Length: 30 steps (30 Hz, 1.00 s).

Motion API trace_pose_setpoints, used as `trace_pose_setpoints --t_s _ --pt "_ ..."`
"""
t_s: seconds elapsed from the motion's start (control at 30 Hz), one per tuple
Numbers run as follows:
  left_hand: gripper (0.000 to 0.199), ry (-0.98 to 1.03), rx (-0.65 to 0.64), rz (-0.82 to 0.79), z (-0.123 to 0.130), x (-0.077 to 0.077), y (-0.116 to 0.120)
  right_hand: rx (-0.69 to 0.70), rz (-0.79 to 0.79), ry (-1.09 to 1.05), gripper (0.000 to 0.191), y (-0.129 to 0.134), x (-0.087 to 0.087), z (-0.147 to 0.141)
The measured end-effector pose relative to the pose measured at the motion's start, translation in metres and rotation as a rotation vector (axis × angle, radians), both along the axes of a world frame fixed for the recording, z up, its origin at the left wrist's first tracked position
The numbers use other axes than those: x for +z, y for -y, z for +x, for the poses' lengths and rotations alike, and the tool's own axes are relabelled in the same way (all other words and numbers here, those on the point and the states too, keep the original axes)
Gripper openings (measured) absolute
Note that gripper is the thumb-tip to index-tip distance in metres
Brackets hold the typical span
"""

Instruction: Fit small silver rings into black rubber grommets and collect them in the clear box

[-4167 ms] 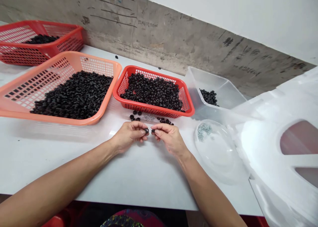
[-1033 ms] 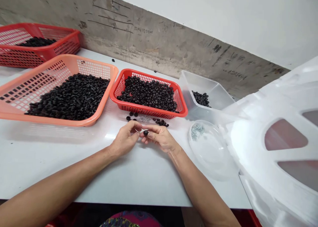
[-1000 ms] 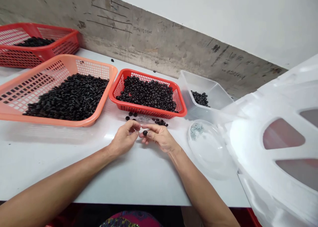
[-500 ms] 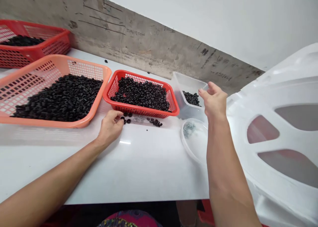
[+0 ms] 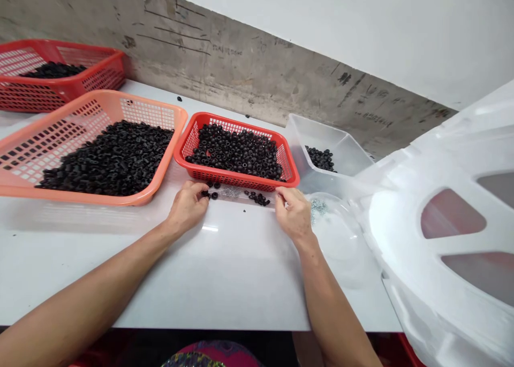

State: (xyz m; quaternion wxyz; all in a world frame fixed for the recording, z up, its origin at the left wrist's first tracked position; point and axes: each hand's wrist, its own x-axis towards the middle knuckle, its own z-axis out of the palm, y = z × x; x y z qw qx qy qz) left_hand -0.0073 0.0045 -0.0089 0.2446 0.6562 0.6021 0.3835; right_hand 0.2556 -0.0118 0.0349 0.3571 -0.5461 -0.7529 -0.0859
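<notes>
The fingertips of the left hand [image 5: 187, 207] curl down together over a few small black rings [image 5: 211, 191] on the white table [image 5: 201, 297]; the knuckles hide the tips, so whether they pinch a ring is hard to tell. The fingers of the right hand [image 5: 294, 213] lie close together with nothing visible between them, their tips just beside the near corner of a red plastic basket [image 5: 241, 183]. Compared with the frame half a second before, the right hand is down at the table instead of raised over the clear tray, and the left hand now sits over the rings instead of just beside them. A second small cluster of rings [image 5: 257, 198] lies between the hands, with fine silvery bits [image 5: 230, 191] along the basket's near edge. The red basket is heaped with black rings. To its left, a salmon-orange basket [image 5: 80, 192] holds a larger heap, and a red basket [image 5: 92, 54] behind it holds a smaller one. A clear plastic tray [image 5: 321, 129] holds a few rings, and a clear round dish [image 5: 341, 244] holds small metal pieces [image 5: 319, 206]. A white moulded plastic piece [image 5: 441, 260] blocks the right side of the view.
</notes>
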Motion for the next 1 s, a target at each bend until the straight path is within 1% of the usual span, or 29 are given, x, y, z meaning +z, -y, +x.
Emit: trace_pose_setpoints --t_s 0.07,0.13,0.23,0.37,0.43,0.53,0.67,0.77,0.87,1.0 --pt "0.033 -0.032 -0.008 0.005 0.0 -0.001 0.0 -0.013 -0.089 0.052 0.02 0.001 -0.002 0.002" --pt "0.039 -0.076 -0.025 0.024 0.0 -0.001 0.001 -0.05 -0.226 0.138 0.021 0.0 -0.005 0.004" --pt "0.043 -0.177 -0.067 0.071 0.002 -0.003 0.001 -0.084 -0.419 0.249 0.029 -0.002 -0.009 0.007" --pt "0.039 -0.295 -0.099 0.092 0.004 -0.004 0.0 -0.097 -0.534 0.279 0.037 -0.005 -0.014 0.007" --pt "0.035 -0.334 -0.101 0.1 0.005 -0.005 -0.001 -0.091 -0.557 0.292 0.037 -0.007 -0.017 0.006" --pt "0.029 -0.376 -0.095 0.116 0.006 -0.006 -0.003 -0.07 -0.547 0.296 0.036 -0.01 -0.023 0.005" --pt "0.022 -0.366 -0.089 0.138 0.006 -0.008 -0.005 -0.091 -0.539 0.257 0.03 -0.012 -0.029 0.004" --pt "0.021 -0.332 -0.09 0.15 0.006 -0.009 -0.004 -0.116 -0.549 0.23 0.024 -0.012 -0.029 0.003" --pt "0.021 -0.28 -0.082 0.142 0.006 -0.009 -0.003 -0.111 -0.513 0.152 0.019 -0.011 -0.028 0.003" --pt "0.021 -0.113 -0.067 0.165 0.006 -0.001 -0.002 -0.133 -0.445 0.057 0.018 -0.008 -0.025 0.003"
